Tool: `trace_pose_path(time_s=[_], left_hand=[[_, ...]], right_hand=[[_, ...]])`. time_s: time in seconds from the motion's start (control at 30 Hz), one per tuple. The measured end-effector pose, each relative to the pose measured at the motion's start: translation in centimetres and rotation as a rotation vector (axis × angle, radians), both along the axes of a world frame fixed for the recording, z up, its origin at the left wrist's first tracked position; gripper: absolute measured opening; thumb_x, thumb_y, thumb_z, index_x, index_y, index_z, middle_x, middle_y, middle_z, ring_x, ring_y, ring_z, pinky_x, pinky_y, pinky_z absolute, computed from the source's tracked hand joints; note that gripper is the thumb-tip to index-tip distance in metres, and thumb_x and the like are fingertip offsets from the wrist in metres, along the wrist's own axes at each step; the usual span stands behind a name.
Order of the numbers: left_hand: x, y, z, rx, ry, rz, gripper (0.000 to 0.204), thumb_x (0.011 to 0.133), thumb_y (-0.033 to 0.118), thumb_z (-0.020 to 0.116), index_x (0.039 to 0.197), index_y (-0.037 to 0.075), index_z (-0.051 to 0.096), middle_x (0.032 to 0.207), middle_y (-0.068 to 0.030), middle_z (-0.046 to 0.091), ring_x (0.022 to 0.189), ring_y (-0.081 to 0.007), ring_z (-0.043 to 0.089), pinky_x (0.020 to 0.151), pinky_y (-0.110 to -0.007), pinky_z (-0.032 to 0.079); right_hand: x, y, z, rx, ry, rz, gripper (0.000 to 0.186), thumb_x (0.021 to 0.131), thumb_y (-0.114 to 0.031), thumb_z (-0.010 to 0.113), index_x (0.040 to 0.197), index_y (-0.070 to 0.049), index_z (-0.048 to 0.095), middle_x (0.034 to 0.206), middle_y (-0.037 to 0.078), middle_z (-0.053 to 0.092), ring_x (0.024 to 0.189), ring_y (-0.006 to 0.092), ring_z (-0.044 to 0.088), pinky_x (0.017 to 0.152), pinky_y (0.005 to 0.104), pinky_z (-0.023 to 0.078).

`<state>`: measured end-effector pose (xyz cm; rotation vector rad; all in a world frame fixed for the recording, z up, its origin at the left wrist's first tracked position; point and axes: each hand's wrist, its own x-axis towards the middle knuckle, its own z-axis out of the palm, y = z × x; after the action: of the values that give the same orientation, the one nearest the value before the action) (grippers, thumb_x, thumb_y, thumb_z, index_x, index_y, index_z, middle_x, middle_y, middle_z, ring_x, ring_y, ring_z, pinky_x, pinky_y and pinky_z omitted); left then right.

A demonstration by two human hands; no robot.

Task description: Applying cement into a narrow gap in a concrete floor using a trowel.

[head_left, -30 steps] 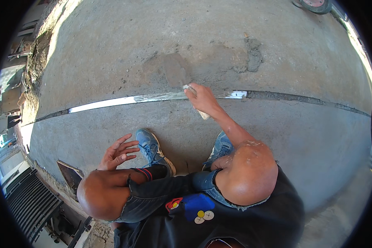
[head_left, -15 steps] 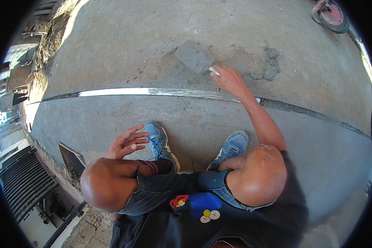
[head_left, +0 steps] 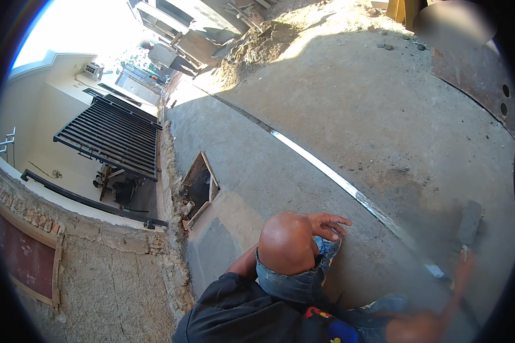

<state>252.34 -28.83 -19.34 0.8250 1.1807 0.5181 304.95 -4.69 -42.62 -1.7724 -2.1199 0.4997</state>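
My right hand (head_left: 464, 267), smeared by motion, is closed on the pale handle of a trowel (head_left: 470, 222) at the right. The trowel's flat grey blade is over the rough concrete on the far side of a long shiny metal bar (head_left: 320, 164). That bar lies along the groove between two concrete surfaces, and its nearer part is coated with grey mortar. Beside my bent left knee, my left hand (head_left: 329, 225) hangs with fingers stretched out, holding nothing. Of my shoes, only blurred blue parts show below.
A wood-framed square pit (head_left: 203, 183) opens in the smooth concrete at the left. Beyond it stand a black slatted gate (head_left: 111, 134) and a rough wall (head_left: 120, 274). A person (head_left: 165, 55) stands far off. At upper right is a brown panel with holes (head_left: 478, 86).
The view has swung to the left, bringing the gate, pit and wall further in. My right hand still grips the trowel; my left hand stays empty by my knee.
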Motion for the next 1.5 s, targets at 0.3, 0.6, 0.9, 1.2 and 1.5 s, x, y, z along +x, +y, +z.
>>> trace_pose_path(time_s=[0.3,0.6,0.9,1.2,1.5], left_hand=[[0.1,-0.9,0.6,0.018,0.013,0.052,0.068,0.090,0.026,0.071,0.148,0.015,0.037,0.139,-0.0167,0.052,0.134,-0.0298,0.044,0.111,-0.047,0.034],[-1.0,0.0,-1.3,-0.151,-0.022,-0.002,0.066,0.096,0.019,0.062,0.152,0.012,0.027,0.144,-0.0183,0.045,0.132,-0.0296,0.046,0.111,-0.044,0.035],[0.0,0.5,-0.4,-0.149,0.067,-0.030,0.072,0.094,0.028,0.063,0.152,0.009,0.024,0.145,-0.0214,0.043,0.131,-0.0322,0.047,0.111,-0.045,0.035],[0.0,-0.2,0.1,-0.123,0.083,-0.014,0.072,0.094,0.032,0.065,0.152,0.015,0.027,0.146,-0.0175,0.043,0.133,-0.0298,0.046,0.111,-0.045,0.034],[-1.0,-1.7,-0.1,-0.114,0.052,0.007,0.073,0.093,0.033,0.065,0.152,0.013,0.026,0.146,-0.0175,0.043,0.133,-0.0304,0.045,0.111,-0.044,0.034]], right_hand=[[-4.2,-0.3,2.6,0.047,1.101,-0.247,0.034,0.101,-0.035,0.052,0.120,-0.006,0.056,0.074,0.002,0.049,0.056,0.0080,0.048,0.049,0.0228,0.039],[-7.7,-2.4,8.1,-0.585,0.980,-0.238,0.031,0.098,-0.040,0.056,0.105,-0.010,0.058,0.062,-0.001,0.049,0.046,0.0087,0.049,0.040,0.0263,0.039],[-9.6,-1.5,8.0,-0.145,-0.133,0.481,0.031,0.092,-0.030,0.059,0.112,-0.007,0.066,0.096,0.017,0.067,0.088,0.0382,0.064,0.077,0.0462,0.051],[-18.6,0.8,4.8,-0.237,-0.212,0.741,0.030,0.093,-0.029,0.059,0.110,-0.005,0.066,0.095,0.017,0.067,0.090,0.0366,0.065,0.079,0.0485,0.051],[-12.1,3.8,5.1,-0.198,-0.221,0.582,0.032,0.092,-0.029,0.060,0.111,-0.004,0.067,0.096,0.019,0.069,0.090,0.0383,0.066,0.079,0.0500,0.050]])
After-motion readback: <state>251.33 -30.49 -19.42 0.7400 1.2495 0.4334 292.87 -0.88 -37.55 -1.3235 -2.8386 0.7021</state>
